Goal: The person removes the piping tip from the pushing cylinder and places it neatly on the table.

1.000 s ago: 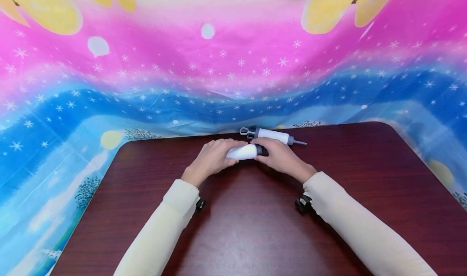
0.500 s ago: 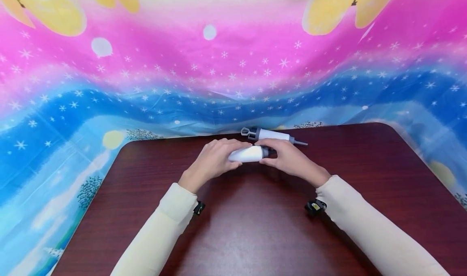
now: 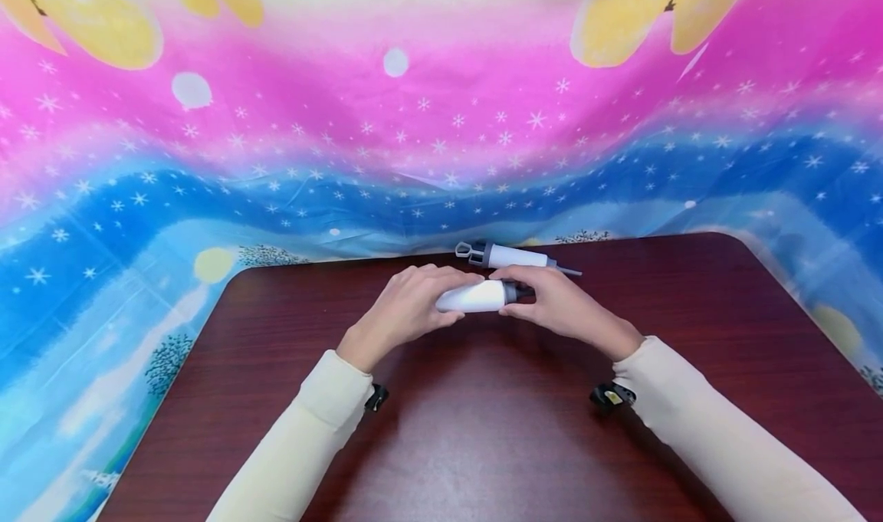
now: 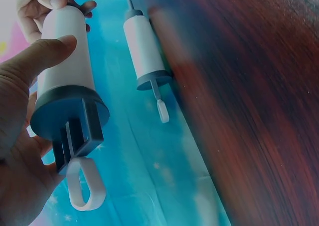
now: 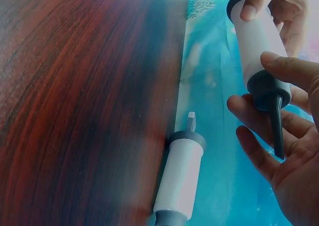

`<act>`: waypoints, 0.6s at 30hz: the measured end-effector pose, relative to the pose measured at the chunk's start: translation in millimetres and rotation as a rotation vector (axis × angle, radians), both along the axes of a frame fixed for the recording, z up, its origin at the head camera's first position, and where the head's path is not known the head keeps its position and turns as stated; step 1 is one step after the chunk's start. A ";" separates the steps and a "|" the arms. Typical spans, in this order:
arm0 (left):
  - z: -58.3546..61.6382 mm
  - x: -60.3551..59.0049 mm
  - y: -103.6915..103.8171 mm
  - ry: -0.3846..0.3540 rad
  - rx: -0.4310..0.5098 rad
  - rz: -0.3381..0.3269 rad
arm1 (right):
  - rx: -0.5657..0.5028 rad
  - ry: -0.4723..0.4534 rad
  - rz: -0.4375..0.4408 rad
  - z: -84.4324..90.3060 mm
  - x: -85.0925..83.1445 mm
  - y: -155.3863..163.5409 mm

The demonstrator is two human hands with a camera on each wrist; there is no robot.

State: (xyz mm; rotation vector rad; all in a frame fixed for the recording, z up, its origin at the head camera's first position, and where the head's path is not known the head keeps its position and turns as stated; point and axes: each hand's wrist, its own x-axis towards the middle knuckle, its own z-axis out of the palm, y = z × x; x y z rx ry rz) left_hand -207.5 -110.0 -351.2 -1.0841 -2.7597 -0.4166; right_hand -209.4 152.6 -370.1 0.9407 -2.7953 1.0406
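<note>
A white balloon pump (image 3: 476,297) with dark grey end caps is held level above the table, its body lying left to right. My left hand (image 3: 403,307) grips the body near its handle end, thumb across the white barrel; the looped pull handle (image 4: 85,183) sticks out below the cap in the left wrist view. With thumb and fingers, my right hand (image 3: 562,305) holds the nozzle end. In the right wrist view the thin dark nozzle (image 5: 277,128) points toward that palm. Behind the hands lies a second, similar balloon pump (image 3: 517,257).
The second pump lies at the far edge of the dark red wood-grain table (image 3: 441,430). A pink and blue snowflake-printed cloth (image 3: 414,139) hangs behind and around the table. Dark wrist devices (image 3: 612,396) sit at both cuffs.
My right hand and forearm have moved to the right and slightly nearer. The held pump has shifted a little the same way, showing more of its barrel. The other pump stays put.
</note>
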 end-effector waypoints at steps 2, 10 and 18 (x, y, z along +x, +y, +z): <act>0.2 1.3 0.8 0.010 -0.003 -0.007 | 0.002 -0.001 0.001 0.5 1.0 1.6; 3.0 6.4 3.1 0.045 -0.010 -0.022 | 0.000 0.010 0.008 5.4 5.9 7.0; 5.2 9.6 2.8 0.073 -0.031 -0.020 | -0.015 -0.007 0.005 7.1 7.0 10.2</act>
